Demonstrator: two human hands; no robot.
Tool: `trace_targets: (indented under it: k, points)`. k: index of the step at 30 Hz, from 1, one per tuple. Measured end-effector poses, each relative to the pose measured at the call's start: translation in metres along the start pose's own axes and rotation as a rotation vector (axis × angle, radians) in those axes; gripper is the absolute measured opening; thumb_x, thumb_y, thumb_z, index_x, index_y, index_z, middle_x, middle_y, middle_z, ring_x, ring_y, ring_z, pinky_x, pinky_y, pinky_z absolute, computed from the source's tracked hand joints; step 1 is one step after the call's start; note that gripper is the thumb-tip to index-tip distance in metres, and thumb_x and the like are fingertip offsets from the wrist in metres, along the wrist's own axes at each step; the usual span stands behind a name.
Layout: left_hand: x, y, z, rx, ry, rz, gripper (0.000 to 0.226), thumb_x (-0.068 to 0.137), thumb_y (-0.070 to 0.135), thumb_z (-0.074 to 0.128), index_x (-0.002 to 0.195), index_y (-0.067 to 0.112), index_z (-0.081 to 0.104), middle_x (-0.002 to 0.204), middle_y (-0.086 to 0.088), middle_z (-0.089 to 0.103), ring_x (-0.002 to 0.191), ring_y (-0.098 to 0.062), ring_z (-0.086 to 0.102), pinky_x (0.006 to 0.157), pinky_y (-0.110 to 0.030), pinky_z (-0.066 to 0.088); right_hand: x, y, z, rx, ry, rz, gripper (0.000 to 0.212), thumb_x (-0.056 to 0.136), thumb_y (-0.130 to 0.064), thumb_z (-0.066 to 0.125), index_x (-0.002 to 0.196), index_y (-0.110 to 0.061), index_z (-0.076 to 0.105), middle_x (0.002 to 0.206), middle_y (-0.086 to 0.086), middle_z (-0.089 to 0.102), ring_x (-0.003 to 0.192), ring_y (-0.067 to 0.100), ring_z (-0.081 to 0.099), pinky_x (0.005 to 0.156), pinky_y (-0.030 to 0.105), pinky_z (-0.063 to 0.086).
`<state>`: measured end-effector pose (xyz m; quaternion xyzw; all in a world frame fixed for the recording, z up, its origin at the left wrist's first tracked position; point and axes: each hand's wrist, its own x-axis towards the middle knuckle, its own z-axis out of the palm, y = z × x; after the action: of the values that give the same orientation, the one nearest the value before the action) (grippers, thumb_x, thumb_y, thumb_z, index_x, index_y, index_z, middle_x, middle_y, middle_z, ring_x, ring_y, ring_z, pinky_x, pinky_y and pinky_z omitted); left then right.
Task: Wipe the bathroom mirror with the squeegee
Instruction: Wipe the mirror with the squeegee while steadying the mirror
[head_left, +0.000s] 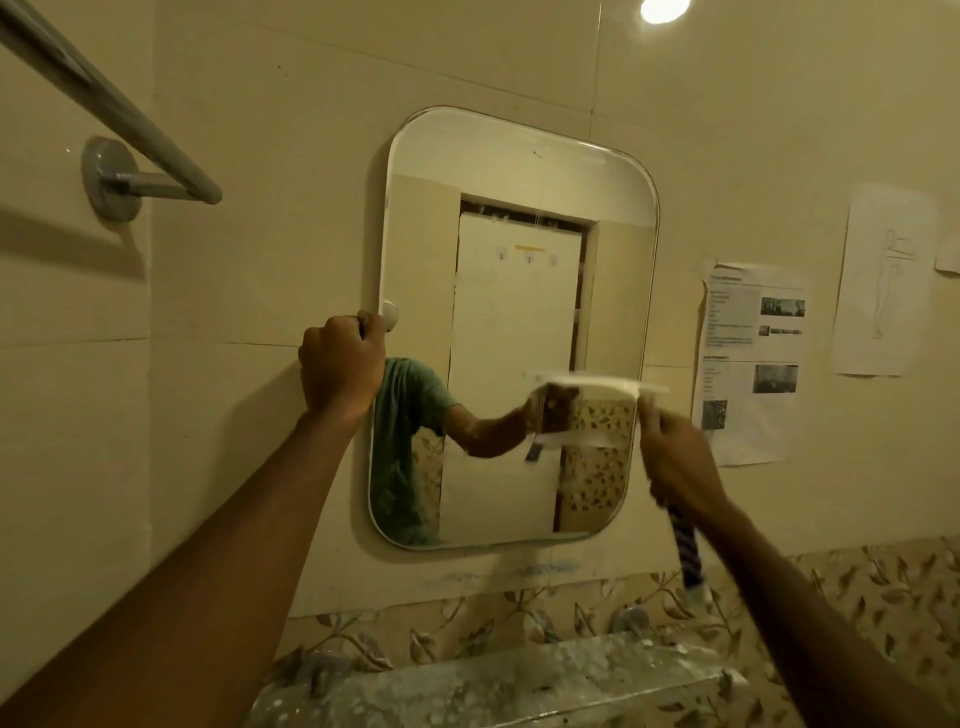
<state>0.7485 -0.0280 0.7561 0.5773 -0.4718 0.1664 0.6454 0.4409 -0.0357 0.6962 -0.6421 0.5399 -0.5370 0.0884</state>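
Observation:
A rounded rectangular mirror (514, 171) hangs on the cream tiled wall. My left hand (340, 364) grips the mirror's left edge at mid height, just under a small white knob (389, 313). My right hand (675, 457) is closed around the squeegee's handle. The squeegee's white blade (608, 384) lies flat and level against the glass near the mirror's right edge, below mid height, and is blurred. The dark striped handle end (688, 551) sticks out below my fist. The glass reflects a green shirt, an arm and a white door.
A chrome towel rail (124, 150) juts from the wall at upper left. Printed paper sheets (748, 364) and a line drawing (883, 280) are stuck to the wall right of the mirror. A speckled basin ledge (488, 680) and leaf-patterned tiles (852, 597) lie below.

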Motion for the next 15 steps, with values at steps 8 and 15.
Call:
trace_targets:
  k: [8, 15]
  points:
    - [0.002, -0.004, 0.003, -0.025, 0.009, 0.000, 0.048, 0.101, 0.027, 0.039, 0.079, -0.006, 0.067, 0.076, -0.022, 0.065, 0.071, -0.022, 0.044, 0.065, -0.032, 0.032, -0.018, 0.041, 0.034, -0.022, 0.007, 0.014, 0.052, 0.103, -0.038, 0.028, 0.076, -0.008, 0.060, 0.063, 0.011, 0.061, 0.045, 0.014, 0.051, 0.045, 0.027, 0.044]
    - [0.002, -0.003, 0.002, -0.023, -0.003, 0.013, 0.048, 0.101, 0.028, 0.039, 0.083, -0.007, 0.067, 0.084, -0.024, 0.067, 0.080, -0.031, 0.054, 0.067, -0.032, 0.033, -0.060, 0.067, 0.044, -0.031, -0.074, 0.102, 0.051, 0.101, -0.042, 0.032, 0.071, -0.010, 0.057, 0.057, 0.006, 0.053, 0.045, 0.016, 0.046, 0.047, 0.032, 0.044]
